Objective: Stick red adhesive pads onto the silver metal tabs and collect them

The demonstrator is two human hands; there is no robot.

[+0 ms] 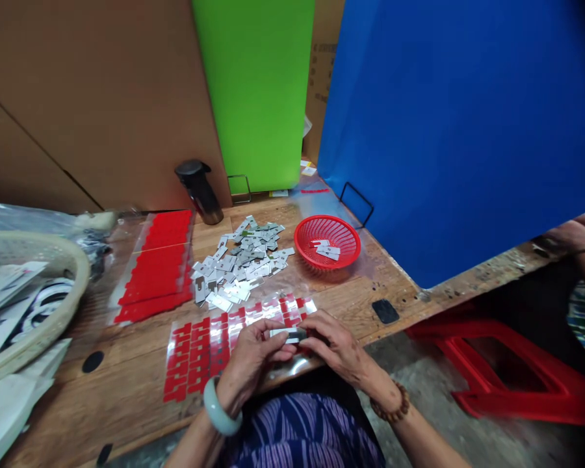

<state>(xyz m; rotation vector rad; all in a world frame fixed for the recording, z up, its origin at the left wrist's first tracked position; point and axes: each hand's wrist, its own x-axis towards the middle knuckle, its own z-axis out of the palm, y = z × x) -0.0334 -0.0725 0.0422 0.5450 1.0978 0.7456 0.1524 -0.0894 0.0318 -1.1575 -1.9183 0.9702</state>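
Note:
Between my two hands, close to the table's front edge, is a small flat metal plate point(288, 335). My left hand point(259, 348) pinches its left end, thumb on top. The fingers of my right hand point(334, 344) close on its right end, where it looks darker. Under and behind my hands lies a clear sheet of red die-cut stickers point(199, 354). Farther back is a loose heap of similar metal plates point(248, 260). A red plastic basket point(327, 224) to its right holds a few plates.
At the left stand a stack of red sticker sheets point(160, 266) and a large pale basket point(80, 273) of white parts. A dark bottle point(199, 192) is at the back. Green point(260, 91) and blue point(448, 130) panels rise behind. Another person's arm point(582, 237) and a red stool point(507, 370) are at right.

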